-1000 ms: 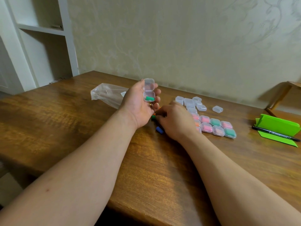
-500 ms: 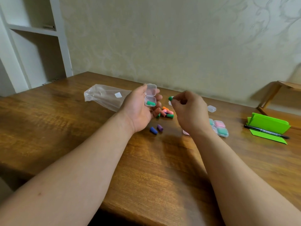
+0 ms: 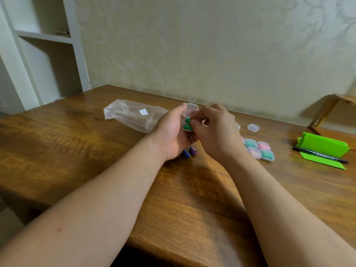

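Packing earplugs into small clear cases, well along by the look of it. Left hand (image 3: 170, 132) grips an open case (image 3: 190, 109), raised over the middle of the table (image 3: 96, 151), lid hinged up. One green plug (image 3: 187, 127) lies in the case's near half. Right hand (image 3: 217, 132) pinches a second plug (image 3: 187, 120), also green, and pushes it into the far half. Hands are together, fingertips meeting at the case.

Done: four shut cases (image 3: 259, 149) sit in a block toward the right edge, two with green inside and two with pink. More may lie behind the right hand, can't tell.

Left: seat the second plug and snap the lid. A blue plug (image 3: 186, 153) and a purple plug (image 3: 193, 150) lie loose on the table under the hands. An empty case (image 3: 253, 127) sits shut near the far edge. A plastic bag (image 3: 133, 115) lies by the far edge, left of the hands, contents unclear. A pen (image 3: 319, 155) rests on green card (image 3: 323, 144) at the right edge.
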Tool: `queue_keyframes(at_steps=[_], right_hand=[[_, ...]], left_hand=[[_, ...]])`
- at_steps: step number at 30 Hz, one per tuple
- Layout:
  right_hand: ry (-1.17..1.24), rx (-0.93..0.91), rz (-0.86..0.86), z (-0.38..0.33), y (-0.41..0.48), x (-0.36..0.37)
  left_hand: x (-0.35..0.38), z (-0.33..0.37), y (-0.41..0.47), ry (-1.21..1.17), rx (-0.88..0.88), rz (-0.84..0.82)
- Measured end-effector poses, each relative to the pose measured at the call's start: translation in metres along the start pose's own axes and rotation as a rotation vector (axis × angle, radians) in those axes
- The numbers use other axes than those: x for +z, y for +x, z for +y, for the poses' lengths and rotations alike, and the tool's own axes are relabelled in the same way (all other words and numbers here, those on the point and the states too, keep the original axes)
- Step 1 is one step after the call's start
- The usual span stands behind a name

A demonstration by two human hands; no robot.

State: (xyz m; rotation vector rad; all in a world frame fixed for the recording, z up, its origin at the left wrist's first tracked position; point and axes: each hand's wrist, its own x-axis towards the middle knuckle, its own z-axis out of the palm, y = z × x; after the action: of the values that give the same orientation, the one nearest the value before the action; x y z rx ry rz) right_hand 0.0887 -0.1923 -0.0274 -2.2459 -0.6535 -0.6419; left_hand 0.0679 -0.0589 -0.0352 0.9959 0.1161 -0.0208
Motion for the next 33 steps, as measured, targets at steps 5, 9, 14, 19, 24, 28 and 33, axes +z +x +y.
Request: queue_keyframes(at_steps=[5, 9, 14, 19, 24, 28, 33], right_hand=[[-0.041, -0.023, -0.016, -0.001, -0.001, 0.002], [-0.051, -0.043, -0.012, 0.000, -0.002, 0.003], [0.009, -0.019, -0.001, 0.001, -0.002, 0.003], [0.121, 0.033, 0.067, 0.000, 0.000, -0.001], [0.240, 0.165, 0.049, 0.007, 0.004, -0.009], [0.278, 0.124, -0.057, 0.005, 0.002, -0.009], [0.270, 0.039, -0.115, -0.003, -0.001, -0.011]], left_hand=[[0.000, 0.001, -0.003, -0.008, -0.014, -0.005], [0.001, 0.001, -0.003, -0.010, -0.013, 0.003], [0.000, 0.001, -0.003, -0.012, -0.014, -0.004], [-0.001, 0.001, -0.003, -0.009, -0.023, 0.008], [0.000, 0.001, -0.003, 0.025, -0.043, -0.029], [0.002, 0.001, -0.005, 0.020, -0.054, -0.060], [-0.003, 0.007, -0.006, -0.085, -0.059, -0.031]])
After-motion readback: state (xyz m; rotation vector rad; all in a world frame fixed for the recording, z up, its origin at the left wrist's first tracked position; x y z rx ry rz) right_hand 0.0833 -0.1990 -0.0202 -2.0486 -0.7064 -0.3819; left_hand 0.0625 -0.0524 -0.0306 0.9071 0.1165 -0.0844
